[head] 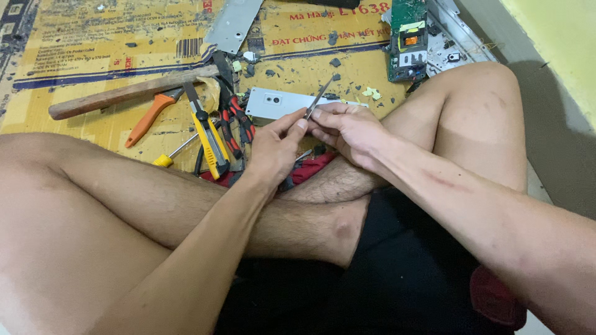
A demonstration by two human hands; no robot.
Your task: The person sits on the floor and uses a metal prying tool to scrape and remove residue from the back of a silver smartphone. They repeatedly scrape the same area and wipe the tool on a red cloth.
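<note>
Lying furthest left on the flattened cardboard sheet (74,43) is a hammer with a wooden handle (124,93), its shaft running diagonally up toward the right. Just below it: an orange-handled tool (149,115), tilted; a yellow-handled screwdriver (169,157), its tip end pointing up-right; a yellow and black utility knife (210,138), lying nearly upright in the view; red and black pliers (236,124), touching the knife's right side. Above these, at the top edge, a grey metal plate (234,23). Dark plastic fragments (335,62) are scattered over the cardboard between the plate and the hands. Centre: a white rectangular casing (279,104) with a small lens-like hole, lying flat just beyond the hands. The left hand (273,149) is closed in a pinch, thumb and forefinger meeting at the lower end of a thin metal strip (318,99). The strip stands tilted, its upper end pointing up and to the right, in front of the white casing. The right hand (347,130) is curled, its fingertips gripping the same lower end of the strip from the other side, touching the left hand. Both hands are held above the person's crossed legs, over a red object (313,169) partly hidden beneath them. Far right, top: a green circuit board (408,40) resting against a grey metal chassis (456,37), beside the raised knee.
</note>
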